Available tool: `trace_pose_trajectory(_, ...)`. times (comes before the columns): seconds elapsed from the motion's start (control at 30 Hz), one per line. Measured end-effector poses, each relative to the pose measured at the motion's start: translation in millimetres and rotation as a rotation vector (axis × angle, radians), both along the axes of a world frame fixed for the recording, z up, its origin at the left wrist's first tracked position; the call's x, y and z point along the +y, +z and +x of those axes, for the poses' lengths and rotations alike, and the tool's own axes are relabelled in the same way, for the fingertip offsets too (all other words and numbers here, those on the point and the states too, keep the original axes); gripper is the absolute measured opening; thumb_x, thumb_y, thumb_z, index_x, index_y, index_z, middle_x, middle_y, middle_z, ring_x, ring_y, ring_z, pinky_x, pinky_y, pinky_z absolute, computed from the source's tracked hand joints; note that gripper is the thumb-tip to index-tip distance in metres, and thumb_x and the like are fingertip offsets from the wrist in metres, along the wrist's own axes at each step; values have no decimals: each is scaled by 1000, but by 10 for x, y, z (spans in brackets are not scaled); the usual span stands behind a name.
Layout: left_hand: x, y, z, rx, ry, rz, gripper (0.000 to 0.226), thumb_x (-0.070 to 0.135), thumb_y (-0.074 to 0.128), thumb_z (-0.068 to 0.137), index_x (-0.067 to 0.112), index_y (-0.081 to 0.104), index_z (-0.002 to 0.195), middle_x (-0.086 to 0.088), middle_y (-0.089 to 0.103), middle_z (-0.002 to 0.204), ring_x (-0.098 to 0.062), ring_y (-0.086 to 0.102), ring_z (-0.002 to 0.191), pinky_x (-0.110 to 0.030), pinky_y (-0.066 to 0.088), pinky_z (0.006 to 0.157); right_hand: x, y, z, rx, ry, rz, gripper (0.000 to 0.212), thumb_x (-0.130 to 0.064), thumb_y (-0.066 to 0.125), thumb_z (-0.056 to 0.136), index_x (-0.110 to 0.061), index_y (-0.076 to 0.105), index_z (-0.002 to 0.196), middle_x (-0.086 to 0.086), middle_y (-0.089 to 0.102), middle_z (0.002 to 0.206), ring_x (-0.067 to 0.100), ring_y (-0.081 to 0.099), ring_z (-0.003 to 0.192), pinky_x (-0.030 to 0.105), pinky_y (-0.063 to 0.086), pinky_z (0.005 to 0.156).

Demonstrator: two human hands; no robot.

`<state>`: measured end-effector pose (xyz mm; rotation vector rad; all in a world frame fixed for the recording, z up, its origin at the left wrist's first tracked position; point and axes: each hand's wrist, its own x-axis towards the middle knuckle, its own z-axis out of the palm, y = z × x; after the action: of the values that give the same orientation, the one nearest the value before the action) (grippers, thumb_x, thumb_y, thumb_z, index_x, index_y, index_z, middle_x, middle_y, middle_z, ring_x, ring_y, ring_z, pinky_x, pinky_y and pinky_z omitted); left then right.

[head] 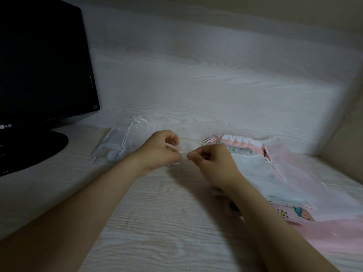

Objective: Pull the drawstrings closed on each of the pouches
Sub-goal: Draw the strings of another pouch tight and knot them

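A white pouch (261,173) lies on top of a pile of pouches on the right, over pink and patterned ones (294,213). My left hand (161,152) pinches a thin white drawstring (174,149) in the middle of the desk. My right hand (214,163) pinches a string end just to the right of it, fingers curled; the two hands nearly meet. A second white pouch (131,138) with its neck gathered and cord tied lies to the left, behind my left hand.
A black monitor (39,65) on a round base (29,152) stands at the left. A pale wood-grain wall panel (196,75) rises behind the desk (157,222). A pink sheer pouch (306,173) spreads at the far right.
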<state>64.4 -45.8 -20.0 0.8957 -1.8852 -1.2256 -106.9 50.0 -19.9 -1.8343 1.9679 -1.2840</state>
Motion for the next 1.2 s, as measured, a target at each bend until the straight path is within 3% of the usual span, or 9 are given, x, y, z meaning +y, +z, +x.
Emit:
trace_pose_trajectory(0.17, -32, -55, -15, -16, -35, -275, 25, -2, 82, 83, 23, 82, 86, -2, 80, 89, -22, 77, 92, -51, 62, 93, 29, 20, 39, -335, 33, 48, 22, -26, 73, 97, -16, 80, 79, 16, 69, 67, 10, 52, 62, 27, 43, 65)
trace_pose_trajectory(0.3, 28, -52, -65, -11, -58, -317, 31, 3, 86, 80, 26, 84, 102, 7, 79, 100, -18, 74, 96, -44, 62, 92, 50, 42, -8, -454, 17, 38, 26, -22, 67, 102, -4, 77, 85, -18, 52, 49, -4, 47, 46, 9, 38, 51)
trace_pose_trajectory(0.47, 53, -45, -67, -47, -30, -365, 6, 29, 85, 84, 25, 80, 84, 4, 76, 93, -16, 73, 89, -42, 62, 84, 35, 31, -24, -506, 11, -23, 25, -20, 67, 101, -3, 76, 86, -24, 55, 48, -8, 52, 48, 6, 37, 52)
trace_pose_trajectory(0.6, 47, 101, -21, 70, -4, -81, 31, 31, 60, 77, 4, 74, 82, -8, 73, 91, -17, 64, 86, -36, 50, 81, 9, -1, -27, -525, -22, -40, 24, -25, 71, 99, -8, 80, 84, -12, 60, 58, 1, 50, 53, 12, 42, 55)
trace_pose_trajectory(0.7, 52, 190, -10, 306, -40, 140, 40, 25, 51, 86, 12, 53, 48, -13, 79, 100, -24, 71, 92, -38, 53, 86, 17, 9, 1, -533, -22, -50, 23, -24, 72, 97, -6, 80, 85, -6, 60, 62, 2, 50, 54, 11, 42, 55)
trace_pose_trajectory(0.87, 57, 223, 19, 608, -128, 414, 39, 16, 43, 101, 16, 38, 62, -18, 77, 94, -34, 75, 103, -45, 57, 101, 44, 42, 50, -413, 37, -54, 21, -27, 73, 97, -11, 82, 88, 21, 69, 76, 18, 58, 62, 20, 47, 64)
trace_pose_trajectory(1.0, 4, 229, 22, 648, -80, 536, 36, 21, 46, 103, 19, 38, 68, -3, 48, 63, -20, 57, 61, -38, 56, 75, 18, 19, 67, -259, 34, -19, 24, -28, 69, 99, -11, 81, 89, -11, 47, 51, 4, 40, 48, 24, 36, 58)
trace_pose_trajectory(1.1, -60, 206, 14, 529, 10, 470, 34, 23, 45, 102, 24, 36, 69, 3, 31, 61, -15, 32, 54, -31, 34, 62, 13, 8, 58, -54, -19, -46, 19, -26, 64, 99, -24, 83, 99, -20, 65, 65, -2, 58, 64, 23, 40, 66)
trace_pose_trajectory(1.2, -89, 177, 38, 330, 97, 254, 30, 21, 53, 95, 25, 36, 71, 7, 29, 57, -13, 26, 50, -32, 27, 57, 9, -23, 16, 207, -89, -143, 15, -28, 68, 97, -27, 82, 103, -5, 66, 90, 9, 59, 85, 21, 37, 72)
